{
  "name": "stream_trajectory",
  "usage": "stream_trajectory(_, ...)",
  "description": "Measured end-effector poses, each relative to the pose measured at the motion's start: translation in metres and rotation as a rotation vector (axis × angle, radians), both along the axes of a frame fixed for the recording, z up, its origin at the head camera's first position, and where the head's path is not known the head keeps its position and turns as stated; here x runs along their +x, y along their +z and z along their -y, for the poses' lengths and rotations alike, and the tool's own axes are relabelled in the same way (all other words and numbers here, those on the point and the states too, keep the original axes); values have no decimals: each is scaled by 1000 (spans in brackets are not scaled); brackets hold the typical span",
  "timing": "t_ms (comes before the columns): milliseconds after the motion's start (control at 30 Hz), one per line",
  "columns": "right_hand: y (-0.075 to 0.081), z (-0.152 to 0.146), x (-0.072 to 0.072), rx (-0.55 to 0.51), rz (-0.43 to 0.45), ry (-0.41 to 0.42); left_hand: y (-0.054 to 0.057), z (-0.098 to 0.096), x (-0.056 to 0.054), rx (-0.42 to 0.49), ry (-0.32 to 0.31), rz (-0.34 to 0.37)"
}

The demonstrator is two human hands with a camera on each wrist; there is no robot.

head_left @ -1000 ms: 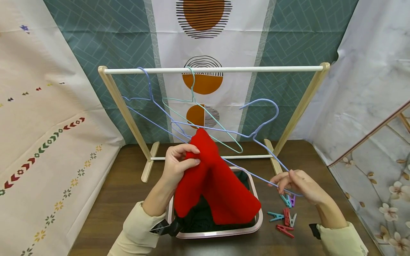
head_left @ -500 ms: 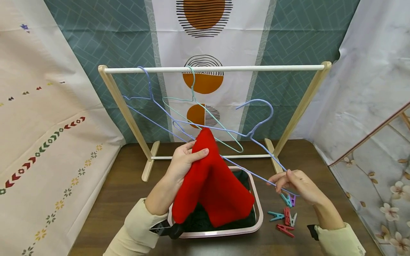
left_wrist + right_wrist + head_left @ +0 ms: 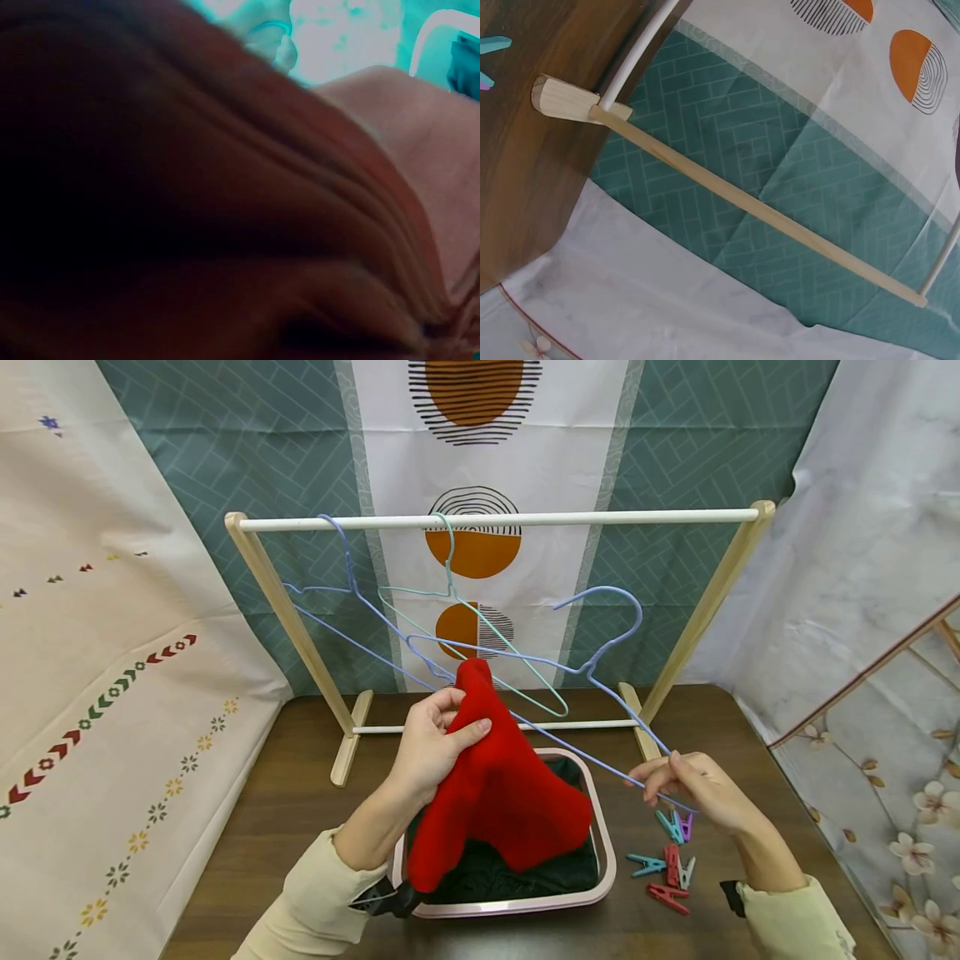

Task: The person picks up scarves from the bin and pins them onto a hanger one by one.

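Observation:
My left hand grips a red cloth, thumb in front, near its top. The cloth drapes downward over the basket; its kind of garment is not clear. A periwinkle-blue hanger slants across with its hook up, and the cloth's top lies in front of its lower left part. At the hanger's right corner, my right hand pinches the wire between thumb and fingers. Dark, blurred folds fill most of the left wrist view. Neither hand nor hanger shows in the right wrist view.
A pink-rimmed basket with dark fabric stands below the cloth. Behind is a wooden-legged rack, with another blue hanger and a mint hanger on its bar. Several clothespins lie at right on the brown table.
My left hand has shifted right and its thumb has slid further over the cloth. The cloth's lower right part has swung left and up. The held hanger has moved slightly.

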State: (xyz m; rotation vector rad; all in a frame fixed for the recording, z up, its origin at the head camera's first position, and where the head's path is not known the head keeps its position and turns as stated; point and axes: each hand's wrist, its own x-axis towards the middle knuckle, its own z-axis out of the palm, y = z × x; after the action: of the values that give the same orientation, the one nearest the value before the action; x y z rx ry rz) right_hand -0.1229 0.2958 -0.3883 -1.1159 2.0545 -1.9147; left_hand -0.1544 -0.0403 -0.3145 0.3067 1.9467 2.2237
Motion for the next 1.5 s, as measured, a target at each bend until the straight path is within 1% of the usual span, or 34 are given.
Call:
stream_trajectory(100,-1,-1,0,-11,4,10,1,2,-1,11,-45,-66)
stream_trajectory(167,-1,-1,1,-12,10,9,2,4,-2,14,-88,-100)
stream_trajectory(233,0,-2,1,3,21,-10,3,6,-3,23,-139,-96)
stream_trajectory(300,1,-3,2,21,16,-28,5,8,-4,24,-184,-57)
stream_trajectory(367,2,-3,3,39,16,-46,6,10,-4,33,-231,11)
stream_trajectory(433,2,-4,3,35,1,-44,5,12,-5,56,-271,87)
stream_trajectory(500,2,-4,4,22,2,-31,4,12,-5,111,-314,143)
stream_trajectory(567,1,-4,4,19,2,-25,2,12,-5,183,-345,175)
stream_trajectory(667,1,-3,5,21,16,-22,-1,9,-3,303,-372,169)
stream_trajectory(800,3,-1,6,72,-40,-33,-5,3,-3,448,-381,126)
stream_trajectory(933,9,0,8,170,-150,-66,-9,-5,-7,588,-393,95)
stream_trajectory(1033,15,2,9,217,-201,-57,-10,-11,-12,637,-392,85)
stream_trajectory(1100,18,3,10,234,-233,-41,-11,-17,-16,639,-383,67)
stream_trajectory(1167,20,4,10,235,-245,-13,-10,-22,-21,609,-360,29)
stream_trajectory(1300,22,8,6,214,-245,66,-5,-30,-33,501,-287,-99)
stream_trajectory(1367,21,10,3,195,-249,116,-2,-34,-39,469,-248,-154)
stream_trajectory(1433,20,10,1,179,-259,156,1,-38,-44,455,-210,-196)
stream_trajectory(1500,19,10,0,172,-271,168,5,-43,-48,471,-194,-206)
